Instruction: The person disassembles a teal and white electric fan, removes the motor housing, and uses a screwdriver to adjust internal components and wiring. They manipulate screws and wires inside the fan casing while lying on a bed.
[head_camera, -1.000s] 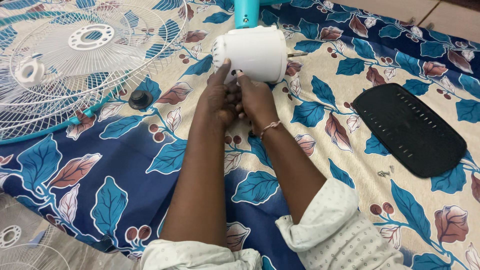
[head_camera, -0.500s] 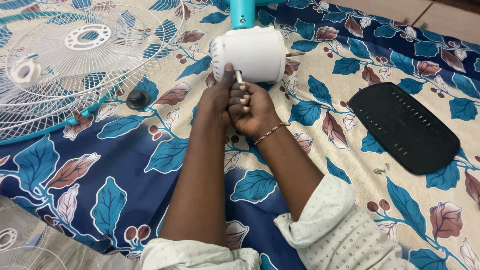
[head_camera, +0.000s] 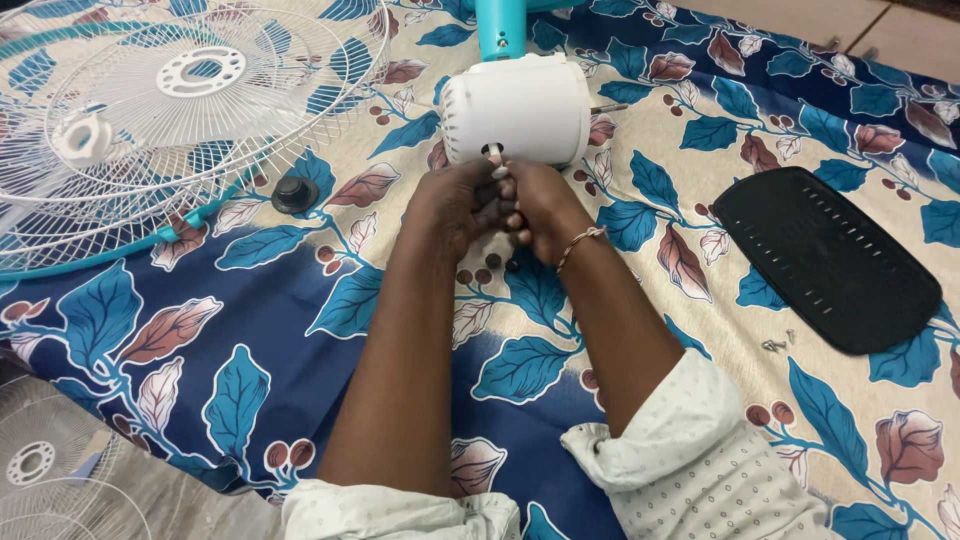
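Observation:
A white fan motor housing (head_camera: 520, 108) lies on its side on a blue leaf-patterned cloth (head_camera: 300, 330), joined to a teal stand neck (head_camera: 500, 28). A thin metal shaft (head_camera: 607, 107) sticks out of its right end. My left hand (head_camera: 455, 205) and my right hand (head_camera: 540, 210) are pressed together just in front of the housing. Their fingertips pinch a small pale part (head_camera: 494, 155) at the housing's lower edge. What that part is cannot be told.
White wire fan grilles with a teal rim (head_camera: 150, 110) lie at the upper left, and another grille (head_camera: 50, 470) at the lower left. A black knob (head_camera: 295, 193) sits beside the grilles. A black slotted cover plate (head_camera: 825, 255) lies right, with small screws (head_camera: 778, 343) near it.
Both hands have drawn slightly back from the housing and closed tighter together. The view has shifted a little; the housing stays in place.

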